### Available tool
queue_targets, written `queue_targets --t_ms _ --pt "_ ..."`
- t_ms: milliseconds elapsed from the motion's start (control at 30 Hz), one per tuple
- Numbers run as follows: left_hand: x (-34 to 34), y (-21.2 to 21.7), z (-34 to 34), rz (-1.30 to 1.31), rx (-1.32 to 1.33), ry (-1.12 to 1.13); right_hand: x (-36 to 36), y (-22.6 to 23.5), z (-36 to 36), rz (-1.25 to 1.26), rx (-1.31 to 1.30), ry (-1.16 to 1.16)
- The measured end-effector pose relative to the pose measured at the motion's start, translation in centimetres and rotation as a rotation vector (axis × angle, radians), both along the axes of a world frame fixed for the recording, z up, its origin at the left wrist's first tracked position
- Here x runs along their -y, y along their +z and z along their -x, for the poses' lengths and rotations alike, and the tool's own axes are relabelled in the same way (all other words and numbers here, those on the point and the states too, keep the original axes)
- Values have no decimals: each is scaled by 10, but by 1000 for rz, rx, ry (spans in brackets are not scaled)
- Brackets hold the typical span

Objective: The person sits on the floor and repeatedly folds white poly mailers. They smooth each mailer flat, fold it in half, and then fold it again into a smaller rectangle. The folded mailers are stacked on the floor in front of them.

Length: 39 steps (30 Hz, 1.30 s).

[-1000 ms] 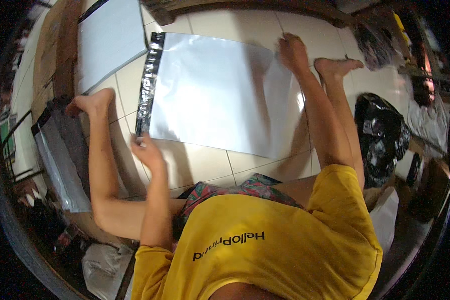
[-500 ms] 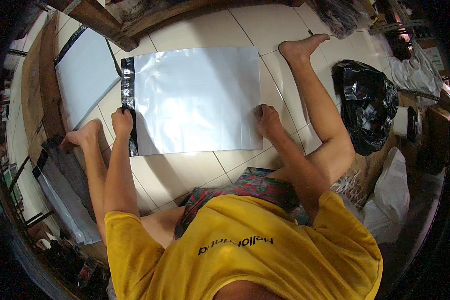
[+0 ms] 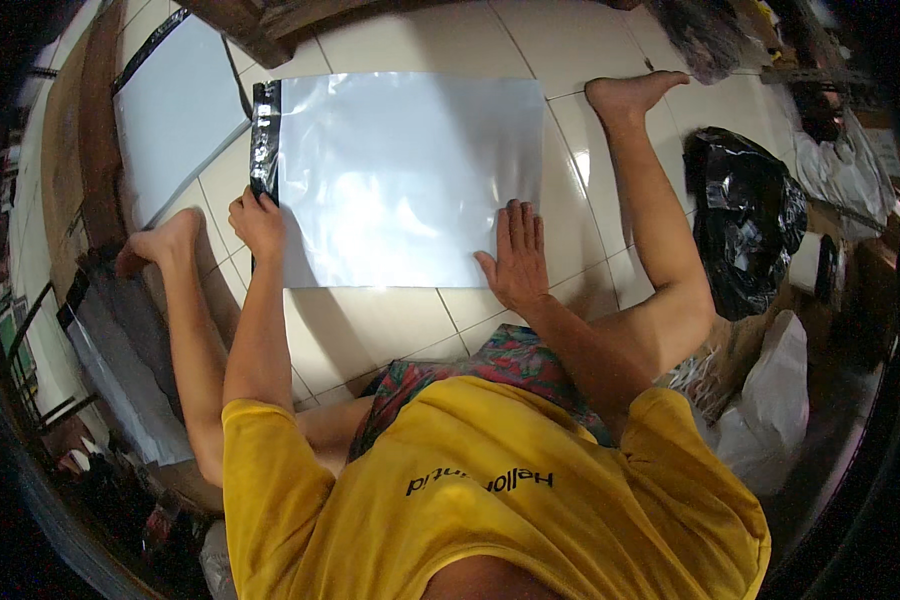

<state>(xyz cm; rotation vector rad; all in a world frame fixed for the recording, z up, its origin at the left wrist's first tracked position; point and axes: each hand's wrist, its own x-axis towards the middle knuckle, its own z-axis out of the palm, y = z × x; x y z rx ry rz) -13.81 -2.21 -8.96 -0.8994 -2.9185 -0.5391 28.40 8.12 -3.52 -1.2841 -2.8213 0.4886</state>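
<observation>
The left hand (image 3: 257, 222), fingers curled, pinches the strip (image 3: 265, 135) ending the bag (image 3: 400, 170); that lies ahead on the floor (image 3: 370, 325), long axis left-to-right; the right hand (image 3: 519, 262), open flat, grips nothing, covering its near right corner.

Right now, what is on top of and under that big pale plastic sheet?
On top of the pale plastic sheet, the right hand lies palm down near a corner; the left hand is at the black strip. Tiled floor shows around it; what is beneath is covered.
</observation>
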Motion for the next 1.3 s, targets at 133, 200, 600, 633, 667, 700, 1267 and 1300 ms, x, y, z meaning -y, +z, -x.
queue_targets --t_ms 133,200,600,633,667,700,1267,1300 --pt "2 -2 -5 -15 -72 -16 2 -8 2 -85 39 8" --pt "5 -1 -7 -38 -111 -35 3 -9 3 -88 62 19" --pt "-65 43 -281 47 215 -1174 -5 -26 -3 -120 60 36" --pt "-65 46 -268 89 247 -1158 -5 -31 -2 -144 55 33" --pt "-57 51 -258 142 298 -1132 0 -28 0 -150 58 39" --pt "-50 54 -248 135 324 -1071 3 -23 0 -118 94 29" --pt "9 46 -102 251 79 -649 -141 -7 40 -414 -145 118" --pt "7 48 -101 263 81 -653 -155 -8 46 -384 -53 118"
